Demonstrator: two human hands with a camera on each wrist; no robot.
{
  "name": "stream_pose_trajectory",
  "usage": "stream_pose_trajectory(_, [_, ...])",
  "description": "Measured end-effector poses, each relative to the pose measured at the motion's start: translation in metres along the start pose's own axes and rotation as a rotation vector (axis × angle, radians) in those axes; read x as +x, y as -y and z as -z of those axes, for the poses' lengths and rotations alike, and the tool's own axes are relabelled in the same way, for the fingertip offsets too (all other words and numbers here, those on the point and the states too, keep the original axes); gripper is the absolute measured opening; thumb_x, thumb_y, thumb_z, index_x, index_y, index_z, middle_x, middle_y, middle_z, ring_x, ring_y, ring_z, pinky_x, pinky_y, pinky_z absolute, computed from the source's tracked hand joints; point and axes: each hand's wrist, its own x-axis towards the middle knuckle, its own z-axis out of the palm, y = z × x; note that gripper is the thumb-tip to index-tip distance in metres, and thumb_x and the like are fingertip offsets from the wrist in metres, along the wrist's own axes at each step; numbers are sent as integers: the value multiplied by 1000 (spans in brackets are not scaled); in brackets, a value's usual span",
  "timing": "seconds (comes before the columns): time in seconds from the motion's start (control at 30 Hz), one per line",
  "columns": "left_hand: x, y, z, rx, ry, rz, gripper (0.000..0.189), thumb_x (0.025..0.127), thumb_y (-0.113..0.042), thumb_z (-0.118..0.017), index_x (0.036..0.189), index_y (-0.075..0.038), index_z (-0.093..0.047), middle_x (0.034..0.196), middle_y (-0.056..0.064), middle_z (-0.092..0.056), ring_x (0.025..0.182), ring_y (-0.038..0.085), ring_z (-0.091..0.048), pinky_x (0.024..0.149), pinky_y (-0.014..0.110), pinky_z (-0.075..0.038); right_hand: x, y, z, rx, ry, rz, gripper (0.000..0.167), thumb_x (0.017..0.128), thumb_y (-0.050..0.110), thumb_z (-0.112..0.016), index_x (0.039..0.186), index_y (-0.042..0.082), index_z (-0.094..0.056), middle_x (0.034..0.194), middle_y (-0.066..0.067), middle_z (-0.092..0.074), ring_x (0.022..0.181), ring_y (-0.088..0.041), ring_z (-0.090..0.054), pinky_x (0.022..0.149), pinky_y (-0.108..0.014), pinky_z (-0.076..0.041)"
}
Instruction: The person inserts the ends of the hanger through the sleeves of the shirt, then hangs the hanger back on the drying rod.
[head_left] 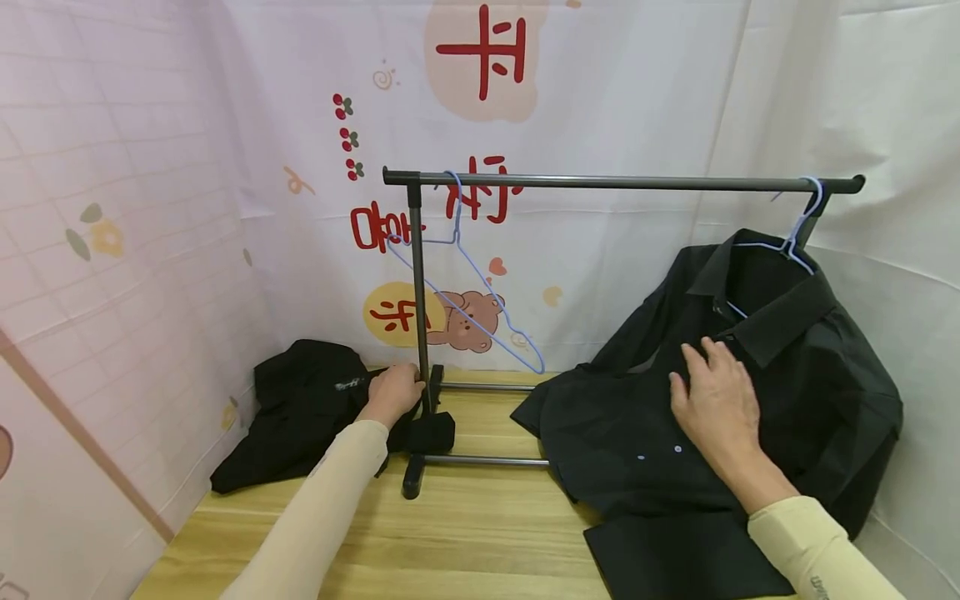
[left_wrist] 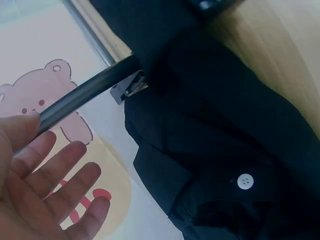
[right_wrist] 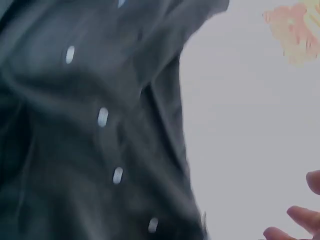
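Observation:
My left hand (head_left: 393, 393) is at the left post (head_left: 420, 292) of a dark metal clothes rack. In the left wrist view its fingers (left_wrist: 72, 155) are spread and loosely bent, with the thumb alongside the post; contact is unclear. Beside and below this hand lies a black garment (head_left: 300, 417), one part reaching past the rack's foot; a white button shows on it. My right hand (head_left: 716, 404), fingers extended, is over the front of a black button-up shirt (head_left: 795, 392); whether it touches is unclear. The shirt hangs from a blue hanger (head_left: 791, 243) at the bar's right end.
An unloaded blue wire hanger (head_left: 491, 292) hangs near the left end of the rack's top bar (head_left: 622, 182). Lower rails (head_left: 487, 461) run just above the wooden table (head_left: 450, 533). Printed white cloth (head_left: 637, 100) stands behind and at both sides.

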Motion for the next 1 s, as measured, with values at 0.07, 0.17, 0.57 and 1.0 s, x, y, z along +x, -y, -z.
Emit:
stream_pose_trajectory(0.07, [-5, 1, -1, 9, 14, -17, 18, 97, -24, -65, 85, -11, -65, 71, 2, -57, 68, 23, -55, 68, 43, -44, -10, 11, -14, 23, 67, 37, 44, 90, 9, -68, 128, -9, -58, 136, -33, -48, 126, -50, -44, 105, -62, -33])
stream_pose_trajectory(0.17, [-12, 3, -5, 21, 38, -45, 16, 96, -26, -67, 86, -13, -65, 73, 0, -59, 69, 22, -54, 71, 43, -43, -27, 27, -36, 42, 171, 72, 43, 91, 12, -69, 128, -7, -60, 133, -31, -52, 121, -48, -50, 99, -61, -40])
stream_pose_trajectory(0.57, [-47, 40, -10, 79, 48, -107, 32, 91, -29, -73, 115, -7, -69, 107, 11, -65, 100, 34, -62, 87, 55, -46, -67, 104, -111, 130, 455, 115, 46, 94, 27, -70, 134, 5, -61, 135, -17, -56, 120, -35, -57, 94, -50, -49])
stream_pose_trajectory(1.0, [-49, 110, 11, -7, 60, 46, 89, 89, -42, -73, 150, 6, -29, 147, 39, -27, 133, 58, -26, 102, 73, -23, -63, 181, -169, 204, 638, 185, 56, 96, 40, -65, 142, 9, -53, 140, -16, -52, 123, -33, -55, 93, -47, -50])
